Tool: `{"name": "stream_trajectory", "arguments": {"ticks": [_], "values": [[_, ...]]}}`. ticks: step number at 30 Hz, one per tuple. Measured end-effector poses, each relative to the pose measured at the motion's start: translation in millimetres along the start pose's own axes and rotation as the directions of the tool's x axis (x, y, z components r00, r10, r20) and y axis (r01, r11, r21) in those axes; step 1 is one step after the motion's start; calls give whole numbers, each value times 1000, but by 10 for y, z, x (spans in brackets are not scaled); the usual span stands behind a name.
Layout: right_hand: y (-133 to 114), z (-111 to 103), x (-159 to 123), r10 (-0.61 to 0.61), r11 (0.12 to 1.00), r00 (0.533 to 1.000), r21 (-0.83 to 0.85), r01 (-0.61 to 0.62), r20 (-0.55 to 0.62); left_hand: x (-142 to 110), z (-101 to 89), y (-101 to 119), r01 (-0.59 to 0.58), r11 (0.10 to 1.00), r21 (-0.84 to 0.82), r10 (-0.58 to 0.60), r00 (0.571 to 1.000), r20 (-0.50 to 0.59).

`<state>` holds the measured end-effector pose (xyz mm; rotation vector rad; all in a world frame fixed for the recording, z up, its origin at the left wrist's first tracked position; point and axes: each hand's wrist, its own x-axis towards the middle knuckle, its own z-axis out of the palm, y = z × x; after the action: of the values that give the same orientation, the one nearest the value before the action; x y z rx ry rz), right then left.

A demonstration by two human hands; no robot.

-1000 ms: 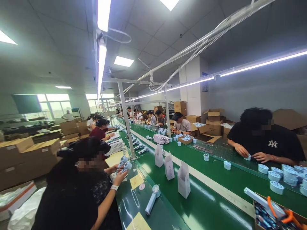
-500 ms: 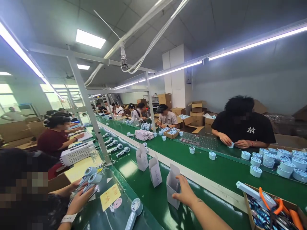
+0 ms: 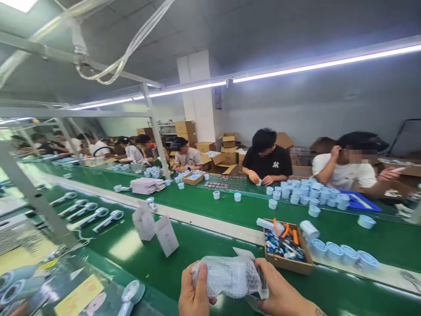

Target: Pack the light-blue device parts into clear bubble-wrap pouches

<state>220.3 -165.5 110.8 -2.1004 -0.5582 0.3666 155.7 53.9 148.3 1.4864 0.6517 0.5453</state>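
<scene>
A crinkled clear bubble-wrap packet (image 3: 230, 276) lies crosswise between both hands, its long axis running left to right, just in front of the brown cardboard box of small parts (image 3: 285, 246). The left hand (image 3: 194, 294) pinches its left end, thumb on top; the right hand (image 3: 279, 293) curls its fingers round the right end. Below runs a green conveyor belt (image 3: 204, 245) in a strip-lit workshop.

Bare green belt (image 3: 210, 245) lies open ahead; two upright white cardboard cartons (image 3: 158, 228) stand left; brown cardboard parts box (image 3: 286, 262) blocks right.
</scene>
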Motion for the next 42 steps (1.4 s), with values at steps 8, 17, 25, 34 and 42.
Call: {"name": "stream_trajectory", "arguments": {"ticks": [8, 17, 25, 34, 42], "values": [[425, -523, -754, 174, 983, 977, -33, -180, -120, -643, 791, 604, -443, 890, 106, 356, 821, 446], [1030, -702, -959, 15, 987, 976, 162, 21, -219, -925, 1692, 433, -570, 764, 301, 407, 789, 461], [1185, -697, -1131, 65, 985, 975, 171, -28, -215, -832, 1458, -125, -431, 835, 343, 268, 862, 429], [1003, -708, -1176, 106, 990, 969, 117, -81, -224, -1003, 1280, -223, -331, 911, 248, 152, 826, 543], [938, -433, -1099, 75, 996, 970, 56, -64, -230, -1304, 1616, -25, -802, 320, 504, 363, 595, 717]]}}
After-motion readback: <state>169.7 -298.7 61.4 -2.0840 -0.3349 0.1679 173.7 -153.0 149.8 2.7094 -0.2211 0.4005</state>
